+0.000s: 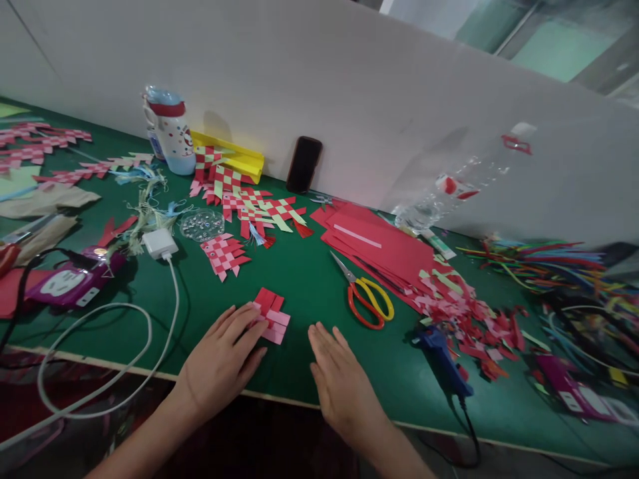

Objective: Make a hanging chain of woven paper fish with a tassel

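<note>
Under the fingertips of my left hand (227, 352) lies a small weave of red and pink paper strips (276, 319), flat on the green table. That hand is spread out on it, and part of the weave is hidden below the fingers. My right hand (342, 382) rests on the table to the right of the weave, fingers stretched out, touching no paper. Beyond it lie scissors (363, 293) with red and yellow handles. A finished-looking woven paper fish (224, 255) in pink and red sits behind my left hand.
Red paper sheets (374, 239) and a heap of paper scraps (474, 313) lie to the right, near a blue glue gun (444, 359). A plastic bottle (449, 193), phone (304, 164) and flask (172, 133) stand at the back. A white cable (172, 319) loops at left.
</note>
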A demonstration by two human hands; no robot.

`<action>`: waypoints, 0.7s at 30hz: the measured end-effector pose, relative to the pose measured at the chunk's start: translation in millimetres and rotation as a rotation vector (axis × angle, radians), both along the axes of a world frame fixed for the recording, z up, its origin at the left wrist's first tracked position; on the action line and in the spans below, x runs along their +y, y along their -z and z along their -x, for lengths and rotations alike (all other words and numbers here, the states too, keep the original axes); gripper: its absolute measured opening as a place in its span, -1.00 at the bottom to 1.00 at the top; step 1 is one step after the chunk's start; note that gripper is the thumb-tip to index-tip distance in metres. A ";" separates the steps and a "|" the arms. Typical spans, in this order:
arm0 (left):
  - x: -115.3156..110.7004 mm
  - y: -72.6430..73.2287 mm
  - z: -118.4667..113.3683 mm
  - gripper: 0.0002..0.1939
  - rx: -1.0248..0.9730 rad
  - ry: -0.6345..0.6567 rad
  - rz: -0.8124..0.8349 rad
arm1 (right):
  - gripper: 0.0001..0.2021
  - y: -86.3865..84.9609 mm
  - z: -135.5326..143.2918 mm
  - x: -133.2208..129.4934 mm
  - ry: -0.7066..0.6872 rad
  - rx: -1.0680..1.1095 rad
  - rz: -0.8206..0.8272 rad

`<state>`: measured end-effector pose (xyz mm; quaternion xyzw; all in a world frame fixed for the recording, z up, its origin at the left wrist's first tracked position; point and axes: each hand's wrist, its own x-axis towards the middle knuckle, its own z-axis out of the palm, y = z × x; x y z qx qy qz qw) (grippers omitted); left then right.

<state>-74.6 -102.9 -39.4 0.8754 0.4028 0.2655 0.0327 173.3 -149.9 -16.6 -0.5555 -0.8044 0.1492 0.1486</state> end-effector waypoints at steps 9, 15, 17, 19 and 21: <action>-16.5 -33.6 -29.1 -0.70 -0.335 0.014 0.108 | -0.48 -7.2 -5.5 -11.2 0.272 1.130 0.234; -12.1 -39.0 -70.0 -0.68 -0.456 0.077 0.304 | -0.40 -5.6 9.3 -18.0 0.345 1.265 0.436; -10.3 -38.8 -76.6 -0.81 -0.498 0.031 0.319 | -0.47 -7.2 19.6 -22.4 0.402 1.542 0.473; -9.7 -38.2 -79.3 -0.91 -0.548 -0.005 0.309 | -0.60 -9.3 30.1 -26.8 0.420 1.790 0.489; -9.4 -37.4 -78.8 -0.89 -0.592 0.003 0.289 | -0.64 -11.5 36.9 -30.5 0.386 1.922 0.507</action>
